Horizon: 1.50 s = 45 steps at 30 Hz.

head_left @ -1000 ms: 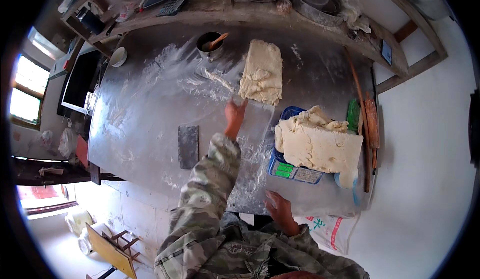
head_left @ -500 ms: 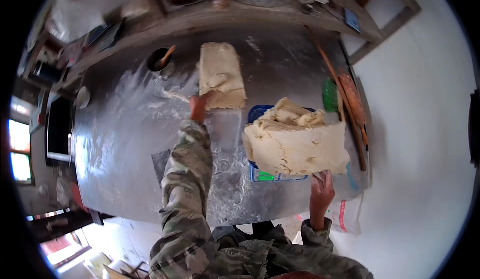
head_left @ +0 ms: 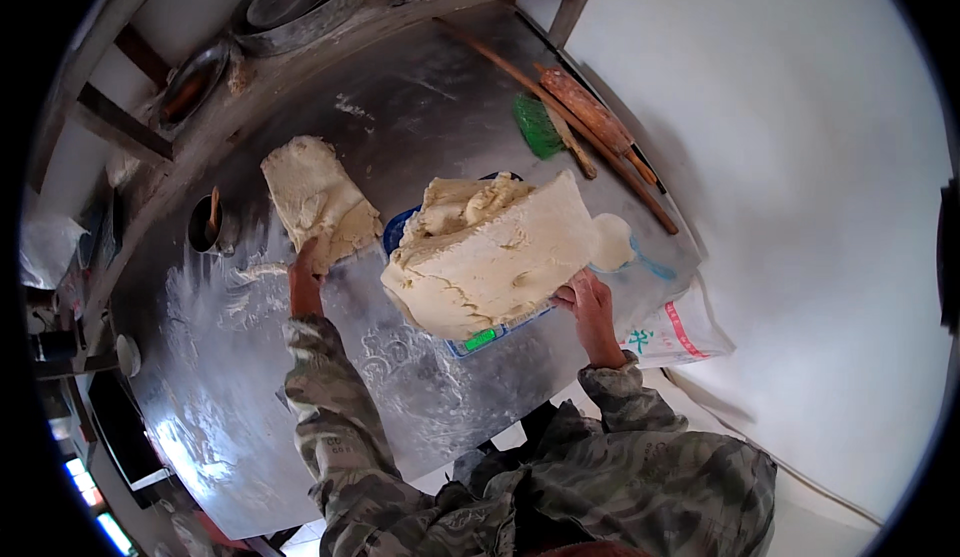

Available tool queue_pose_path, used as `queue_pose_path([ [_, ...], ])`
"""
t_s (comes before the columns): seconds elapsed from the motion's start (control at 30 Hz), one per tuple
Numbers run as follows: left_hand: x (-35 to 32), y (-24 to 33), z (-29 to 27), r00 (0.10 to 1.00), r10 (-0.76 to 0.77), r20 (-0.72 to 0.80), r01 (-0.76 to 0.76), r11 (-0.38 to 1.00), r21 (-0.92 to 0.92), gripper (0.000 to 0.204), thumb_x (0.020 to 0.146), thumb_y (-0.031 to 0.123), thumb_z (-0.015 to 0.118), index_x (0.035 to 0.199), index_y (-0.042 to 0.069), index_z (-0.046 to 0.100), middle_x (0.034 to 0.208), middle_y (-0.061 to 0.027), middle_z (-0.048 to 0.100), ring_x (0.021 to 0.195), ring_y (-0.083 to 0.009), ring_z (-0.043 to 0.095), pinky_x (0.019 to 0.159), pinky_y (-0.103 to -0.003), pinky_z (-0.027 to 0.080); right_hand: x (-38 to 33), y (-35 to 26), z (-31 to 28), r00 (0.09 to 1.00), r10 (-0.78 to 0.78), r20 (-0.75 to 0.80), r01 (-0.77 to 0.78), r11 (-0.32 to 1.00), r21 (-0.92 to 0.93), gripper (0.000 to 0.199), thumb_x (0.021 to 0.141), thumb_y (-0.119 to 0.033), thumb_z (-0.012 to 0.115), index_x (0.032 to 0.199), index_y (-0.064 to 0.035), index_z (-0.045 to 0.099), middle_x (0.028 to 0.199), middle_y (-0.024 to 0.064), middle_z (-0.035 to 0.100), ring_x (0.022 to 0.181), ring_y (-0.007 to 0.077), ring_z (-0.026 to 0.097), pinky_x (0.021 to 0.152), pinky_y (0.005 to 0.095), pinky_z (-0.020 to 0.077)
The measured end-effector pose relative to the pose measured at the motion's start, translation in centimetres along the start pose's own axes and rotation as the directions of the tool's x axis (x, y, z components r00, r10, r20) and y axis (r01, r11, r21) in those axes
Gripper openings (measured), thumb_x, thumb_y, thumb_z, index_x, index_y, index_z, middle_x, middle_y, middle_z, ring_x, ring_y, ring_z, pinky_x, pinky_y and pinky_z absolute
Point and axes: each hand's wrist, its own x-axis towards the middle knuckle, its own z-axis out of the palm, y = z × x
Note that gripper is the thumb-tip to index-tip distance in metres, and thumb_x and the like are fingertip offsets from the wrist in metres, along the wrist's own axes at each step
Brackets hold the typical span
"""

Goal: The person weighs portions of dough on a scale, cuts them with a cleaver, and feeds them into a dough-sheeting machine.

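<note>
A big pale dough slab (head_left: 490, 257), folded over at its far side, lies on a blue scale (head_left: 398, 227) with a lit green display. My right hand (head_left: 592, 317) is at the slab's near right edge, its fingers closed on the dough rim and partly hidden by it. Farther left, a smaller flattened dough piece (head_left: 312, 192) rests on the floured metal table (head_left: 400, 372). With my left hand (head_left: 305, 282) I grip its near left corner; the fingertips are hard to make out against the dough.
A dark pot (head_left: 213, 225) with a wooden handle in it stands at the left. Long wooden sticks (head_left: 560, 112), a rolling pin (head_left: 585, 107) and a green bristled brush (head_left: 538, 127) lie at the far right, beside a white wall (head_left: 780, 207). A shelf runs behind the table.
The view has swung right, so the table's contents appear farther left and tilted. My right hand has shifted up against the big slab's edge, fingers more closed. My left hand stays at the smaller piece.
</note>
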Motion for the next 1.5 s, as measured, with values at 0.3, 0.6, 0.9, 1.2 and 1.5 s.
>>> queue_pose_path([
  [0.3, -8.9, -3.3, -7.0, 0.966, -0.162, -0.203, 0.168, 0.986, 0.012, 0.034, 0.081, 0.038, 0.074, 0.091, 0.005, 0.073, 0.065, 0.0004, 0.056, 0.048, -0.0093, 0.044, 0.046, -0.025, 0.030, 3.2, 8.2, -11.8, 0.905, 0.361, -0.223, -0.297, 0.914, 0.275, 0.049, 0.100, -0.041, 0.053, 0.122, 0.0032, 0.053, 0.111, 0.0196, 0.067, 0.098, 0.0288, 0.070, 0.081, 0.0384, 0.0564],
  [0.6, -10.4, -3.6, -14.9, 0.980, -0.011, -0.199, 0.071, 0.952, 0.297, 0.027, 0.075, 0.033, 0.077, 0.063, 0.010, 0.068, 0.055, 0.0030, 0.052, 0.047, -0.0108, 0.045, 0.046, -0.029, 0.032, 10.2, 10.4, -16.9, 0.885, 0.389, -0.257, -0.208, 0.823, 0.529, 0.034, 0.103, -0.027, 0.047, 0.122, 0.0012, 0.051, 0.113, 0.0210, 0.066, 0.106, 0.0287, 0.066, 0.085, 0.0432, 0.0545],
  [0.9, -5.9, -5.1, -23.1, 0.792, 0.458, -0.403, 0.219, 0.402, 0.889, 0.052, 0.070, 0.039, 0.078, 0.104, 0.001, 0.073, 0.097, -0.0192, 0.073, 0.087, -0.0335, 0.070, 0.076, -0.044, 0.054, -6.2, 14.0, -8.4, 0.801, 0.593, 0.085, -0.569, 0.798, -0.198, 0.046, 0.100, -0.036, 0.054, 0.126, 0.0029, 0.053, 0.112, 0.0189, 0.068, 0.097, 0.0297, 0.071, 0.074, 0.0328, 0.0556],
  [1.2, -33.2, -16.1, -22.7, 0.798, 0.230, -0.557, 0.496, 0.274, 0.824, 0.058, 0.083, 0.048, 0.069, 0.118, 0.002, 0.060, 0.124, -0.0272, 0.059, 0.107, -0.0447, 0.061, 0.088, -0.052, 0.050, -11.6, 16.6, 14.0, 0.585, 0.569, 0.578, -0.289, 0.812, -0.507, 0.045, 0.097, -0.030, 0.062, 0.126, 0.0042, 0.058, 0.105, 0.0111, 0.070, 0.094, 0.0186, 0.071, 0.069, 0.0265, 0.0531],
  [1.5, -37.0, -15.2, -13.9, 0.809, -0.103, -0.578, 0.515, 0.598, 0.614, 0.044, 0.077, 0.041, 0.070, 0.095, 0.001, 0.064, 0.085, -0.0205, 0.070, 0.082, -0.0398, 0.069, 0.073, -0.049, 0.053, -18.3, 24.7, 26.1, 0.228, 0.666, 0.710, -0.226, 0.746, -0.626, 0.037, 0.096, -0.035, 0.062, 0.113, -0.0021, 0.065, 0.096, 0.0046, 0.068, 0.078, 0.0131, 0.065, 0.068, 0.0284, 0.0516],
])
